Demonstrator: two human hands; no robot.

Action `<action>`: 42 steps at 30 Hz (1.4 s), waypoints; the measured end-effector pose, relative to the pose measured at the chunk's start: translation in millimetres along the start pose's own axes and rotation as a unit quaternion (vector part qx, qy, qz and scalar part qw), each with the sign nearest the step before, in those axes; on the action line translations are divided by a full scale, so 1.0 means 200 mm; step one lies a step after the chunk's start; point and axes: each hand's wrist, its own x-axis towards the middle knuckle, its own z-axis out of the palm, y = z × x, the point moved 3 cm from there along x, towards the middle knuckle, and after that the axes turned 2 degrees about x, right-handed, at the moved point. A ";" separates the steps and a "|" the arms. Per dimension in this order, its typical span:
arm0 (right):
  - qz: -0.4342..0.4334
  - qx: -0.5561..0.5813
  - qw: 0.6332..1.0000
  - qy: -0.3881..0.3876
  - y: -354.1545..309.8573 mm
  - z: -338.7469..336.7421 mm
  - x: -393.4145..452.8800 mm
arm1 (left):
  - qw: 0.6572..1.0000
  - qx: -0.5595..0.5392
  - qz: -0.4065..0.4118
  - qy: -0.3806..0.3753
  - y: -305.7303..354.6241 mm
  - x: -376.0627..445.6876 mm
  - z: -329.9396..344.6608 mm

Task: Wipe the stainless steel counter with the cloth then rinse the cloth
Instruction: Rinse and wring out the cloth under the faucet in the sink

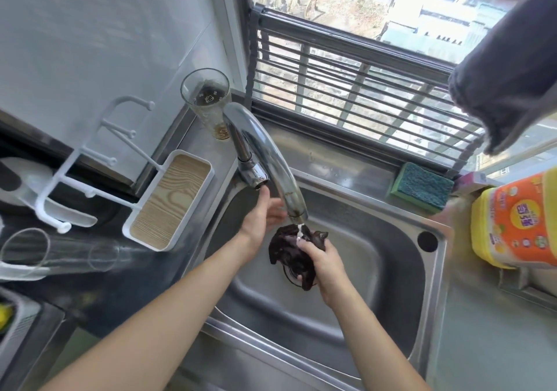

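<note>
Cloth (291, 255): dark, wet, bunched, held over the drain in the middle of the sink (401, 258), directly beneath the tap spout (297, 209), with a thin stream of water landing on its far edge.

Far left of the worktop (494, 339): white drying rack (90, 161) with a wood-grain tray (168, 200), clear glasses lying near it. Further right, against the far wall: upright drinking glass (208, 104), just behind the tap base.

Left hand (260, 220): raised to the underside of the tap lever (253, 173), thumb touching the lever end; remaining fingers partly hidden behind the spout, so released or clenched cannot be told.

Right hand (324, 265): fingers curled round the cloth, grasping it from the right and keeping it under the stream.

Right of the sink: green sponge (422, 185) on the far ledge, yellow-and-orange detergent bottle (518, 221) at the right edge, grey towel (509, 68) hanging above.

Step in hand, by judgement: rinsing; wiping appears finished, since the cloth is off the worktop and in the sink.

Next move likely calls for: squeezing and turning the cloth under the water so all folds are flushed, then shutting off the flow at the lever with the left hand and wringing out over the drain.
</note>
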 end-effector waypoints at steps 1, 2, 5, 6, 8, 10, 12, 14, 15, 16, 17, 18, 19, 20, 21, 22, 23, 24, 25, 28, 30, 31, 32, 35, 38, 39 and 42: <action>-0.035 -0.070 0.997 0.014 -0.03 -0.01 0.00 | 0.998 0.049 -0.010 -0.040 -0.06 -0.02 0.00; -0.068 -0.157 0.985 0.022 -0.07 -0.01 -0.01 | 0.993 0.099 -0.010 -0.071 -0.13 -0.03 -0.02; -0.139 -0.395 0.908 0.019 -0.19 0.03 -0.05 | 0.959 0.240 0.013 -0.150 -0.27 -0.09 -0.08; -0.161 -0.431 0.888 0.010 -0.22 0.04 -0.07 | 0.944 0.271 0.020 -0.187 -0.28 -0.13 -0.08; -0.203 -0.446 0.871 -0.024 -0.29 0.07 -0.12 | 0.928 0.283 0.043 -0.239 -0.27 -0.19 -0.02; -0.216 -0.394 0.891 -0.060 -0.35 0.09 -0.15 | 0.940 0.215 0.114 -0.240 -0.24 -0.22 0.06; -0.213 -0.345 0.913 -0.055 -0.39 0.07 -0.16 | 0.961 0.100 0.120 -0.227 -0.22 -0.22 0.11; -0.204 -0.326 0.923 0.002 -0.40 0.01 -0.14 | 0.975 0.064 0.108 -0.185 -0.22 -0.17 0.09; -0.193 -0.326 0.925 0.042 -0.41 -0.02 -0.13 | 0.979 0.080 0.109 -0.154 -0.22 -0.15 0.07; -0.176 -0.334 0.922 0.086 -0.41 -0.07 -0.11 | 0.981 0.091 0.109 -0.131 -0.21 -0.14 0.05; -0.153 -0.342 0.918 0.127 -0.39 -0.13 -0.09 | 0.981 0.112 0.112 -0.110 -0.20 -0.14 0.02; -0.124 -0.348 0.916 0.155 -0.37 -0.18 -0.07 | 0.979 0.133 0.123 -0.096 -0.19 -0.13 0.01; -0.092 -0.350 0.917 0.166 -0.33 -0.22 -0.04 | 0.975 0.158 0.134 -0.083 -0.17 -0.13 0.00; -0.054 -0.350 0.921 0.162 -0.30 -0.25 -0.03 | 0.969 0.180 0.149 -0.077 -0.15 -0.14 0.00; -0.019 -0.364 0.919 0.152 -0.26 -0.26 -0.02 | 0.962 0.205 0.163 -0.078 -0.13 -0.15 0.00; 0.016 -0.411 0.900 0.143 -0.22 -0.27 -0.02 | 0.952 0.232 0.180 -0.082 -0.12 -0.15 0.01; 0.035 -0.474 0.870 0.133 -0.19 -0.28 -0.02 | 0.943 0.257 0.196 -0.085 -0.11 -0.15 0.01; 0.038 -0.531 0.839 0.116 -0.18 -0.27 -0.03 | 0.935 0.274 0.208 -0.087 -0.10 -0.15 0.02; 0.007 -0.559 0.825 0.081 -0.18 -0.25 -0.04 | 0.930 0.281 0.217 -0.089 -0.09 -0.16 0.03; -0.150 -0.463 0.866 -0.119 -0.21 -0.11 -0.12 | 0.925 0.284 0.236 -0.095 -0.08 -0.16 0.05; -0.212 -0.443 0.857 -0.154 -0.22 -0.05 -0.12 | 0.938 0.242 0.221 -0.112 -0.09 -0.15 0.06; -0.225 -0.450 0.854 -0.129 -0.23 -0.04 -0.10 | 0.947 0.215 0.208 -0.114 -0.10 -0.14 0.06; -0.228 -0.455 0.855 -0.096 -0.24 -0.03 -0.10 | 0.956 0.193 0.191 -0.110 -0.10 -0.13 0.05; -0.219 -0.358 0.905 -0.064 -0.28 -0.03 -0.10 | 0.978 0.138 0.101 -0.123 -0.13 -0.14 0.00; -0.152 -0.145 0.965 -0.156 -0.26 0.01 -0.11 | 0.969 0.109 0.059 -0.213 -0.18 -0.16 0.01; -0.139 -0.109 0.970 -0.167 -0.24 0.03 -0.11 | 0.966 0.099 0.059 -0.230 -0.19 -0.16 0.03; -0.117 0.003 0.978 -0.172 -0.20 0.07 -0.08 | 0.963 0.058 0.038 -0.259 -0.22 -0.17 0.07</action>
